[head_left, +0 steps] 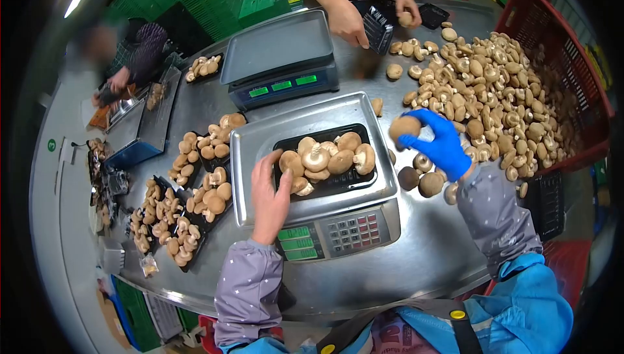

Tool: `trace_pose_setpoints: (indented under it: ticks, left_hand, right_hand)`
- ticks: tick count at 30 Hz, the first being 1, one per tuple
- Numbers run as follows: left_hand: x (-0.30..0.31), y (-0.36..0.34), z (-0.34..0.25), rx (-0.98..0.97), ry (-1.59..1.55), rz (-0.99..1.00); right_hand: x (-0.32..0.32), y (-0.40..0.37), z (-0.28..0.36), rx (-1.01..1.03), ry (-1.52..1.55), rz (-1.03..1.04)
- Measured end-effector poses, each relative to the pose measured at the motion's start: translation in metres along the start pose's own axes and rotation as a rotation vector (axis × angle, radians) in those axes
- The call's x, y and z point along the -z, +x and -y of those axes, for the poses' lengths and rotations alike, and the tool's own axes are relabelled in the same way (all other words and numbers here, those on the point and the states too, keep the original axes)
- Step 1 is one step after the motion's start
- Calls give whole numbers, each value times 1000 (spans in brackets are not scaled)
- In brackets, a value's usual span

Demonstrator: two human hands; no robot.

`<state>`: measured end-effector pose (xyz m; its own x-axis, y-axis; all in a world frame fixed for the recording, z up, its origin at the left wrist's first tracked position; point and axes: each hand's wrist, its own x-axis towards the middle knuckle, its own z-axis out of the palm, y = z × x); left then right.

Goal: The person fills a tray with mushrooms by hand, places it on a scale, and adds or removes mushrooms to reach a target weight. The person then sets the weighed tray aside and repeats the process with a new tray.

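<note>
Scale at tabletop's near edge, black tray on it seemingly near full with tan, round-capped mushrooms. Bare left hand at tray's left rim, fingers close together. Gloved right hand pinching one more mushroom. Filled trays by left edge, loose pile still waiting by right.

The near scale stands on the table directly before the person, with its display towards them. A tray of mushrooms lies on its platform, and the left hand rests at the tray's left edge. Right of the scale, the right hand holds a single mushroom above a few loose ones. Behind that hand the mushroom pile spreads to the crate at the table's right edge. Filled trays lie left of the scale. A second scale stands behind it, and beyond that a co-worker's hand touches an empty tray
</note>
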<state>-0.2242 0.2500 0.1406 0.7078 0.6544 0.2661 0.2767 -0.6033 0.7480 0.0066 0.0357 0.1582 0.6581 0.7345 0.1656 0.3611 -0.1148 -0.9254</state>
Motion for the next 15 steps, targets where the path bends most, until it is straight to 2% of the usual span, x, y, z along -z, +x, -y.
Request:
trace_pose_setpoints:
  ticks: [2,5,6,9,13,15]
  left_hand:
    - [-4,10,-6,-136,87,-10]
    - [-15,29,-5,-227,118,6]
    - [-19,35,-5,-226,117,3]
    - [-29,44,0,-161,79,185]
    - [-33,44,7,-214,139,233]
    - [-36,39,7,-265,216,181]
  right_hand:
    - [-22,-4,18,321,-194,128]
    - [-61,-7,21,615,-618,228]
    - [-67,-6,22,619,-618,231]
    - [-77,-2,28,605,-732,202]
    - [-77,5,14,633,-654,178]
    - [-81,8,2,695,-704,170]
